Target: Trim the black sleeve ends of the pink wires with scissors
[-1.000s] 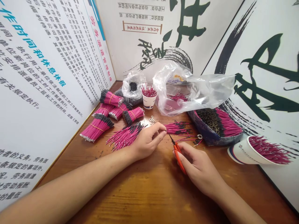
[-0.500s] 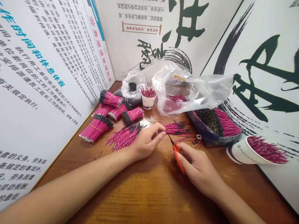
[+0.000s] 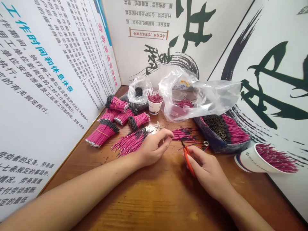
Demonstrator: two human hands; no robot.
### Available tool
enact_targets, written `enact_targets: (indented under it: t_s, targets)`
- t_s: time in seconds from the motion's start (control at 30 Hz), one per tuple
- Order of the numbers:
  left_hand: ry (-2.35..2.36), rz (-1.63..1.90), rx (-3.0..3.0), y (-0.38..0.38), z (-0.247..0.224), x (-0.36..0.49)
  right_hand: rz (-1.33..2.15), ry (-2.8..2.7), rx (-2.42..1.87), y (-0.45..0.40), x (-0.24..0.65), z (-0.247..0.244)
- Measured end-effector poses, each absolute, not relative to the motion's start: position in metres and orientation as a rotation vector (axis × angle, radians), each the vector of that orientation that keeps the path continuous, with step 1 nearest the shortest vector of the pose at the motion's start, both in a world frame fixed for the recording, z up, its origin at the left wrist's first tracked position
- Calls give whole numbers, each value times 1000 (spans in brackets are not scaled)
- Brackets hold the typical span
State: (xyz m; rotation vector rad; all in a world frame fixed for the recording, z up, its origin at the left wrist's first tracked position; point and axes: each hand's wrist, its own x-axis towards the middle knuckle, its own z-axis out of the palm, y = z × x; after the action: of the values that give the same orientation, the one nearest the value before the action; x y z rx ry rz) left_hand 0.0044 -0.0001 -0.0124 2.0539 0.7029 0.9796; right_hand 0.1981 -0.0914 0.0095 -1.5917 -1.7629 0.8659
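My left hand (image 3: 154, 146) is over the middle of the table, beside a loose pile of pink wires (image 3: 131, 141) with black ends. Its thumb and index finger are bent and slightly apart, and I make out nothing between them. More pink wires (image 3: 184, 134) lie just past the fingertips. Wrapped in my right hand (image 3: 207, 170) is a pair of small pliers (image 3: 189, 162) with orange-red handles. Their thin dark jaws point up and left, a short way from the left fingertips.
Banded wire bundles (image 3: 102, 134) are stacked at left. Behind stand a paper cup (image 3: 154, 108) of wires and a clear plastic bag (image 3: 207, 102). At right are a dark bag (image 3: 218, 147) of wires and a tilted cup (image 3: 247, 158). Printed panels (image 3: 60, 128) surround the table (image 3: 144, 202).
The pliers have drawn back to the right, away from my left fingertips. My left thumb and index finger have parted a little. The whole view has shifted slightly.
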Motion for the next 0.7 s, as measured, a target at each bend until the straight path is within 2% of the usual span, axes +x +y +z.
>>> enact_targets:
  t_s: [0.17, 0.57, 0.7]
  targets:
    - [711, 921, 2188, -2, -8, 1, 868, -1747, -1577, -90, 198, 9]
    - [368, 915, 2639, -7, 0, 0, 759, -1722, -1610, -90, 214, -8]
    - [410, 885, 2703, -8, -5, 2, 753, -1656, -1637, -90, 218, -12]
